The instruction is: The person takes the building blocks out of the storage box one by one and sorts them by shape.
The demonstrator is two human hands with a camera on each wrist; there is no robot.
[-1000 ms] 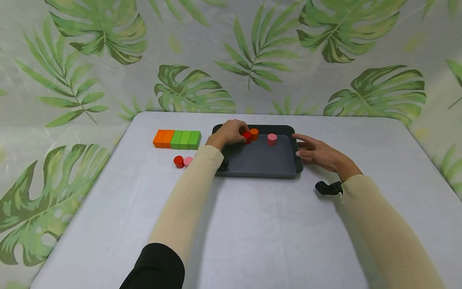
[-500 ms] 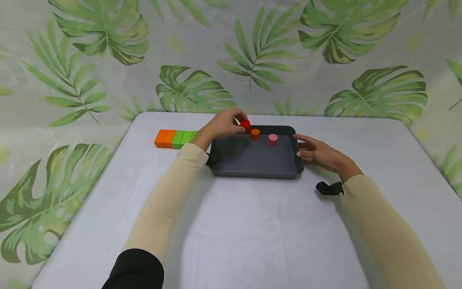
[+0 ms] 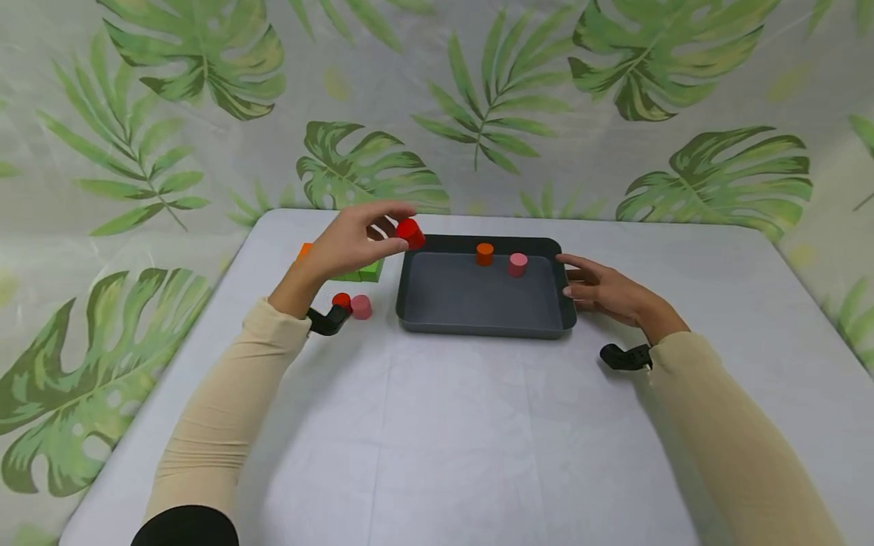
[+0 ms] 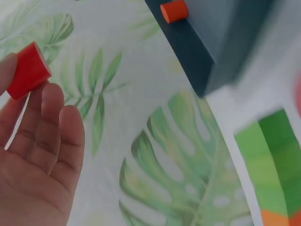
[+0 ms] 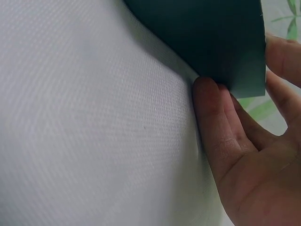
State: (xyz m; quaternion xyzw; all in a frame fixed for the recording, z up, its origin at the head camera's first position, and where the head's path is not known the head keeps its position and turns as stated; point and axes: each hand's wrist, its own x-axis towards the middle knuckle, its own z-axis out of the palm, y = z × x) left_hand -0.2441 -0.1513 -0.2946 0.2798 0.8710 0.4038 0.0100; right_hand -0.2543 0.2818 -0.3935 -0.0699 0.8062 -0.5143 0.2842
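My left hand point(image 3: 351, 239) pinches a red cylinder block point(image 3: 410, 233) between thumb and fingertips, raised near the tray's back left corner. In the left wrist view the same red cylinder block point(image 4: 29, 70) is held clear of any surface, the other fingers loosely bent. A dark grey rectangular tray point(image 3: 478, 331) lies on the table, with an orange cylinder block point(image 3: 485, 255) and a pink cylinder block point(image 3: 517, 265) standing near its back. My right hand point(image 3: 608, 292) rests at the tray's right side, its extended fingertips touching the outer wall point(image 5: 221, 47).
Left of the tray are another red cylinder block point(image 3: 341, 302), partly covered by the wrist camera, and a pink one point(image 3: 361, 307). A row of green blocks point(image 4: 268, 150) and orange blocks point(image 4: 275, 218) lies behind my left hand. A leaf-patterned cloth point(image 3: 478, 98) hangs behind the table.
My left hand has lifted the red cylinder block out of the tray and carried it left and up. The right hand and tray have stayed in place.
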